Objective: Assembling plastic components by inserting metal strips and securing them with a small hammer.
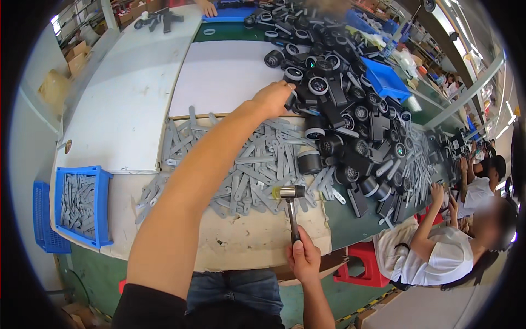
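My left arm reaches far across the table to the edge of a large pile of black devices [356,118] with round heads and stubby handles. There my left hand [274,100] has its fingers closed around one black device [291,101], mostly hidden by the hand. My right hand [304,256] is wrapped round the handle of a small mallet [289,193], held near the table's front edge. The mallet has one yellowish clear face and one black face. Beneath the left forearm and the mallet head lie many loose grey flat strips [257,170], heaped on a brown board.
A blue bin [98,214] full of grey strips stands at the left. A white panel [224,74] lies beyond the strips, and a blue tray [385,79] sits at the right. A co-worker [438,247] sits on the right; another person's hand [208,8] shows at the far edge.
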The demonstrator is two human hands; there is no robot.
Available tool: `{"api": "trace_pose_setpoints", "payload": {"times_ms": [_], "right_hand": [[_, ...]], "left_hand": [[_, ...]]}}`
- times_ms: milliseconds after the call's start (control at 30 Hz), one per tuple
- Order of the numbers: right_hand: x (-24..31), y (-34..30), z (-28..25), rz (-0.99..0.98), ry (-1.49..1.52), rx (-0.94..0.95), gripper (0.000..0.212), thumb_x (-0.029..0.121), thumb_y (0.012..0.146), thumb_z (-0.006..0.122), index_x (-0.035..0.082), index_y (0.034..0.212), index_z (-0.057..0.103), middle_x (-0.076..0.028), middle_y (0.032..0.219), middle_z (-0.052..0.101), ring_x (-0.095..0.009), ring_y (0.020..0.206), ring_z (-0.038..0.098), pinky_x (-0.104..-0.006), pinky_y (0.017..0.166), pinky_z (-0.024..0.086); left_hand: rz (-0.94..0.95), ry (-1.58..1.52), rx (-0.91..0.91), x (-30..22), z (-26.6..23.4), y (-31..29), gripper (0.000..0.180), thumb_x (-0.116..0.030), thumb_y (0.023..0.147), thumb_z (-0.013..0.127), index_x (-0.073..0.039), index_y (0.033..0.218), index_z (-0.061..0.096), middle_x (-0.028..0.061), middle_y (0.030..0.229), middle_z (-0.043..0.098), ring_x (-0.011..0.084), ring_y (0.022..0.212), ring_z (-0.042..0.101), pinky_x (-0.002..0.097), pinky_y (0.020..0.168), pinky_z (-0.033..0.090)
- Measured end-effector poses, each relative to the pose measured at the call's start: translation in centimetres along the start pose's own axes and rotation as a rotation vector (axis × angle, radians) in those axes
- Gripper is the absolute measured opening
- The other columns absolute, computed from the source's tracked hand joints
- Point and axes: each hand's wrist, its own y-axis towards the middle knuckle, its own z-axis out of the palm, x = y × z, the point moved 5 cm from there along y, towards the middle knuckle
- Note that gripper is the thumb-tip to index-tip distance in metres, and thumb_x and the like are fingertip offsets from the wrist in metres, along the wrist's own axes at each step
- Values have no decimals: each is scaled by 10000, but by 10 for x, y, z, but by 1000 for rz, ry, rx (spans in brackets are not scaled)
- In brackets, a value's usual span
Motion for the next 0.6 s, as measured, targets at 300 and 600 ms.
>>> {"api": "trace_pose_setpoints", "payload": {"times_ms": [300, 600], "right_hand": [[-6, -10, -14, 58, 190, -111, 483, 302, 1111, 553, -6, 1483, 530, 5, 723, 595, -50, 613, 498, -225, 553, 411], [-5, 13, -8, 100, 33, -110, 539, 75, 1013, 629, 76, 1533, 488, 76, 655, 471, -32, 461, 406, -236, 411, 315]], "left_hand": [[118, 151, -430, -59, -124, -203, 586, -124, 755, 873, -62, 1280, 619, 159, 1251, 662, 380, 1180, 638, 431, 982, 544], [-162, -301, 76, -91, -64, -382, 656, -157, 719, 917, -34, 1297, 631, 172, 1238, 668, 400, 1149, 646, 437, 968, 538]]}}
